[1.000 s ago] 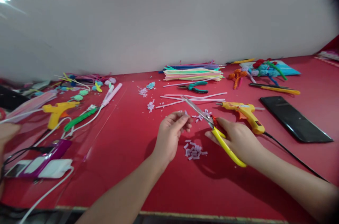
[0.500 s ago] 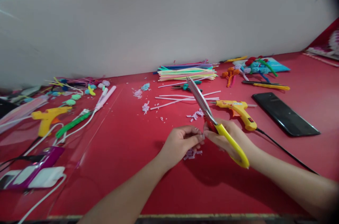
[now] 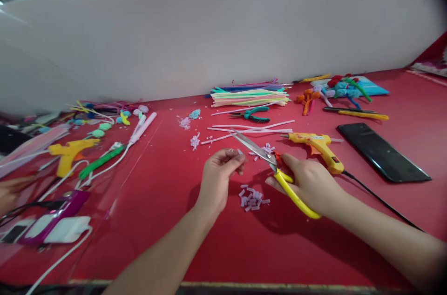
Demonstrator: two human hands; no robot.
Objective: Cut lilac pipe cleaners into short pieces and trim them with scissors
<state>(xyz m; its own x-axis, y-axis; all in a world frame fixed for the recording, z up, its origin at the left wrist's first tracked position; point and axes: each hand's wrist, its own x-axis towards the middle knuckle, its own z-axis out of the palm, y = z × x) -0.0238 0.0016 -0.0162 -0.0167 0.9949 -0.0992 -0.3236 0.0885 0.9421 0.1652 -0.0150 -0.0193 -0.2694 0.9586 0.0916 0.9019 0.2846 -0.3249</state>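
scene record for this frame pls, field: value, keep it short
surface: red table with a white board standing behind it
left hand: pinches a short pale pipe-cleaner piece at the fingertips
right hand: holds yellow-handled scissors, blades pointing toward the left hand
below hands: small pile of cut pale pieces
near right hand: yellow glue gun, black phone
behind: white pipe cleaners, green pliers, multicoloured pipe-cleaner stack
far left: second glue gun, another person's hand
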